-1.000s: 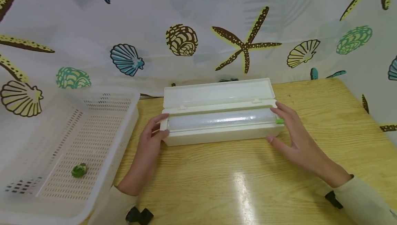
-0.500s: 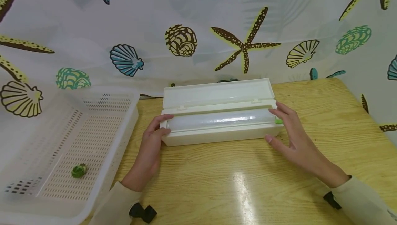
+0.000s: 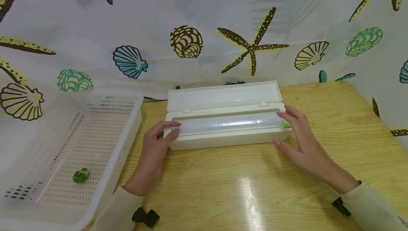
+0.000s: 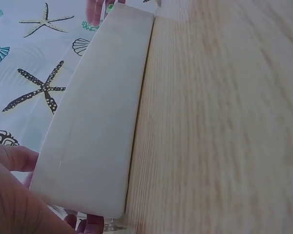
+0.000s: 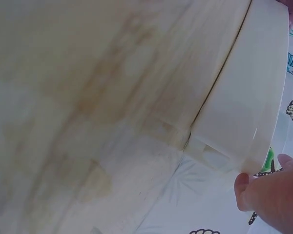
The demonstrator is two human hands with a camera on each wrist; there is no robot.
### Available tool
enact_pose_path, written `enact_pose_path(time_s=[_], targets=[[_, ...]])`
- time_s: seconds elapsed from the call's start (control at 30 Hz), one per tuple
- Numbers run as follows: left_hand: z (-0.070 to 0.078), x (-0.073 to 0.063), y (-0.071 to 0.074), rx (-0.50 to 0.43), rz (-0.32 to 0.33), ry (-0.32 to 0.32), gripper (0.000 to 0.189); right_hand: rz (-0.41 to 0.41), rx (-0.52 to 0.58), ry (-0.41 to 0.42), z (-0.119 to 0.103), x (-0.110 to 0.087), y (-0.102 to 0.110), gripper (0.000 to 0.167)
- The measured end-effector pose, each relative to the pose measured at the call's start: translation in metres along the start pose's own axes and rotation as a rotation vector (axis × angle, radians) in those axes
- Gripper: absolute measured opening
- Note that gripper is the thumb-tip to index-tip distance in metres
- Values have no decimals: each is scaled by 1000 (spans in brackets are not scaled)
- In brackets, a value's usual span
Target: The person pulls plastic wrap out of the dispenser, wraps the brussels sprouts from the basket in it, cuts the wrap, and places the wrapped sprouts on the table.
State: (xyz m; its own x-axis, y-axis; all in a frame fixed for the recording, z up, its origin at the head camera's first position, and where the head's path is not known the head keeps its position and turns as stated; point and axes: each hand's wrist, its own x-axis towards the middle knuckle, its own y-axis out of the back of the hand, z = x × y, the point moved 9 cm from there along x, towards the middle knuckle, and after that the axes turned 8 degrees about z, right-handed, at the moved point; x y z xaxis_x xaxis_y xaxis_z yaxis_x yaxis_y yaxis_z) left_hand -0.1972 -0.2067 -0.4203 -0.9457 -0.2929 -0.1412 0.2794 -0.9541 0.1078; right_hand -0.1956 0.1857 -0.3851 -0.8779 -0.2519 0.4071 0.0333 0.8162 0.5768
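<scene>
Box (image 3: 226, 141), lid (image 3: 223, 96) raised toward 12 o'clock, roll (image 3: 226, 123) inside. Left hand (image 3: 154, 151): fingers clamped on 9-o'clock end. Right hand (image 3: 305, 144): fingers clamped on 3-o'clock end.

Long box (image 3: 226, 141): whitish plastic, smooth, faint soft sheen; raised lid (image 3: 223, 96) same plastic, smooth inside. Roll (image 3: 223, 123) in box: film-like plastic, glossy, bright highlights along top. Small green piece (image 3: 287, 125) at box end: plastic-looking. Basket (image 3: 132, 130): white plastic, perforated floor, satin look. Worktop (image 3: 204, 185): wood-grained, polished, streak of reflected light. Backdrop (image 3: 153, 15): printed cloth, mostly matt, lightly creased. Sleeves (image 3: 116, 208): matt cloth.
</scene>
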Motion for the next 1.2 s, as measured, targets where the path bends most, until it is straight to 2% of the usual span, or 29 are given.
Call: enact_pose_path(time_s=[0.17, 0.37, 0.53, 0.9, 1.2], targets=[[6, 2, 2, 63, 41, -66, 26, 8, -6, -2, 1, 1, 1, 69], [14, 1, 3, 84, 79, -155, 30, 19, -10, -11, 3, 3, 2, 67], [17, 2, 5, 94, 112, -206, 31, 38, -13, -35, 6, 5, 5, 66], [22, 7, 6, 72, 152, -226, 26, 78, 38, -156, 12, 11, 7, 55], [25, 11, 8, 53, 192, -185, 29, 157, 39, -162, 15, 18, 6, 38]])
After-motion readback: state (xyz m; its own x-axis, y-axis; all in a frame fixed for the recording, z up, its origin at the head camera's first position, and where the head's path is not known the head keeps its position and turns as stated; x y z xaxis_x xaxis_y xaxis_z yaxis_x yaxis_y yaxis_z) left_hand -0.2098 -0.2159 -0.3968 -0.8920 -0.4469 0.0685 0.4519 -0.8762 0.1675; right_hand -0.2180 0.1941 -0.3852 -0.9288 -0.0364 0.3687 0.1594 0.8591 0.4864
